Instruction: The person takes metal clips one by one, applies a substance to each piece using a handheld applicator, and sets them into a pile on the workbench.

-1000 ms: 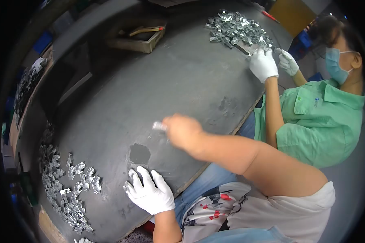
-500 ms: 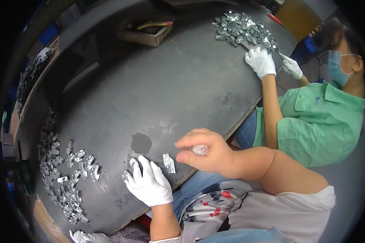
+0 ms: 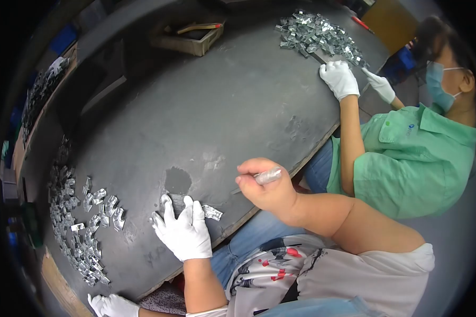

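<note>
My left hand (image 3: 182, 230), in a white glove, lies on the dark tabletop with its fingers apart. Under and between its fingertips shows a small flat grey patch or plate (image 3: 178, 200), partly hidden. A small shiny metal bracket (image 3: 212, 213) lies right beside the thumb side of this hand. Raised to the right, my bare right hand (image 3: 269, 190) is closed around a tool with a clear handle (image 3: 268, 175); its working end cannot be made out clearly. Similar metal pieces (image 3: 90, 238) lie scattered at the left of the table.
A co-worker's gloved hands (image 3: 339, 80) work by another pile of metal pieces (image 3: 320, 34) at the far right. A shallow box (image 3: 201, 46) with a yellow-handled tool (image 3: 198, 27) stands at the back. Another person's gloved hand (image 3: 113, 305) rests at the lower left edge.
My left hand has shifted slightly left. The metal bracket has turned and lies closer to it. My right hand has tilted, and the clear handle now shows more from the side.
</note>
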Motion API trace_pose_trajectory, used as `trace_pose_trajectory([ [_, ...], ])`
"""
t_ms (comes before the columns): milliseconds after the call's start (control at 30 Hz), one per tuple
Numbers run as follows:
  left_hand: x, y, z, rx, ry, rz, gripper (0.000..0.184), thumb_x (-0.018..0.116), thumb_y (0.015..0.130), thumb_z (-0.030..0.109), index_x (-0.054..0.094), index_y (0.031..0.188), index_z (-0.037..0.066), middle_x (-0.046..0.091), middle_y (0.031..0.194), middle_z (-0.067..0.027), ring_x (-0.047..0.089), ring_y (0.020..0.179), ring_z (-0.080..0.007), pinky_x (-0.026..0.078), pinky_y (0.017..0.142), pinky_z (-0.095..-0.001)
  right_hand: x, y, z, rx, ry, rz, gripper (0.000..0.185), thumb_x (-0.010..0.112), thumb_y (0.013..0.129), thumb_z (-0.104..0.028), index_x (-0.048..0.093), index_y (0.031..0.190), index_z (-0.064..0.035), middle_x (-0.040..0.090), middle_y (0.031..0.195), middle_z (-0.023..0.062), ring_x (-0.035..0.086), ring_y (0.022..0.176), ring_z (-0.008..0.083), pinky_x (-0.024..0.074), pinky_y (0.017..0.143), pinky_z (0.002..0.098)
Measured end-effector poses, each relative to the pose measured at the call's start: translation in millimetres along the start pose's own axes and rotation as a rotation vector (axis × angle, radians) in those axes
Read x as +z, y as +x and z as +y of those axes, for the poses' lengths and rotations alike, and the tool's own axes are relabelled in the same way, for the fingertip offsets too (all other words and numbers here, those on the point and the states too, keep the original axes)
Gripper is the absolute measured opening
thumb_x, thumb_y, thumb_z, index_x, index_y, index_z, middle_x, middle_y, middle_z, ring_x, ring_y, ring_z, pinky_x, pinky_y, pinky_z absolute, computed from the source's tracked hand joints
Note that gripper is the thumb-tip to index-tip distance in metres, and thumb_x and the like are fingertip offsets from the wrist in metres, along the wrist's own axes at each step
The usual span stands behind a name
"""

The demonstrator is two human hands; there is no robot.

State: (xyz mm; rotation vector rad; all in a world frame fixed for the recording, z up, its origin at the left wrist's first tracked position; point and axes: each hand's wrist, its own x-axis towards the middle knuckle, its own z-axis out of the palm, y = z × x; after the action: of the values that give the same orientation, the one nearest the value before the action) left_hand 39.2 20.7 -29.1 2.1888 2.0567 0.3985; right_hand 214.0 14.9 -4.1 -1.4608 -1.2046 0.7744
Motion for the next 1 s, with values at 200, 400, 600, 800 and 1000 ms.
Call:
trace_pose_trajectory([
  [200, 12, -9, 13, -0.112, 0.075, 0.129, 0.027, 0.057, 0.076, 0.035, 0.064, 0.099, 0.024, 0.049, 0.121, -0.0130, 0.044, 0.106, -0.0438, 0.028, 0.097, -0.0500, 12, -1, -30, -0.208, 0.121, -0.124, 0.015, 0.064, 0.069, -0.001, 0.060, 0.084, -0.0011, 0.058, 0.074, 0.0092, 0.056, 0.066, 0.0166, 0.0435, 0.058, 0.0269],
  [400, 21, -5, 5, -0.089, 0.035, 0.078, 0.024, 0.062, 0.069, 0.035, 0.065, 0.092, 0.031, 0.050, 0.120, -0.0091, 0.046, 0.105, -0.0414, 0.031, 0.095, -0.0493, 34, -8, -21, -0.471, -0.141, -0.289, 0.012, 0.060, 0.072, -0.008, 0.060, 0.084, -0.0080, 0.053, 0.069, 0.0068, 0.052, 0.061, 0.0247, 0.0412, 0.054, 0.0343],
  [600, 16, -2, 7, -0.063, 0.102, 0.073, 0.019, 0.061, 0.072, 0.035, 0.066, 0.089, 0.031, 0.052, 0.119, -0.0065, 0.048, 0.102, -0.0422, 0.032, 0.093, -0.0500, 36, -7, -20, -0.441, -0.139, -0.342, 0.014, 0.061, 0.073, -0.008, 0.059, 0.087, -0.0063, 0.054, 0.071, 0.0069, 0.054, 0.064, 0.0206, 0.0425, 0.056, 0.0308],
  [800, 17, -4, 9, -0.067, 0.138, 0.129, 0.019, 0.060, 0.072, 0.037, 0.066, 0.089, 0.030, 0.052, 0.119, -0.0058, 0.047, 0.102, -0.0434, 0.035, 0.090, -0.0504, 38, 4, -19, 0.219, 0.180, -0.141, 0.016, 0.063, 0.071, -0.005, 0.060, 0.087, -0.0049, 0.059, 0.077, 0.0080, 0.057, 0.072, 0.0166, 0.0452, 0.063, 0.0273],
  [1000, 14, -4, 11, -0.059, 0.122, 0.140, 0.019, 0.060, 0.072, 0.038, 0.066, 0.088, 0.029, 0.052, 0.119, -0.0057, 0.047, 0.103, -0.0446, 0.035, 0.090, -0.0509, 40, 1, -13, -0.354, -0.070, -0.176, 0.012, 0.059, 0.074, -0.013, 0.060, 0.085, -0.0082, 0.059, 0.078, 0.0095, 0.057, 0.073, 0.0286, 0.0466, 0.065, 0.0356],
])
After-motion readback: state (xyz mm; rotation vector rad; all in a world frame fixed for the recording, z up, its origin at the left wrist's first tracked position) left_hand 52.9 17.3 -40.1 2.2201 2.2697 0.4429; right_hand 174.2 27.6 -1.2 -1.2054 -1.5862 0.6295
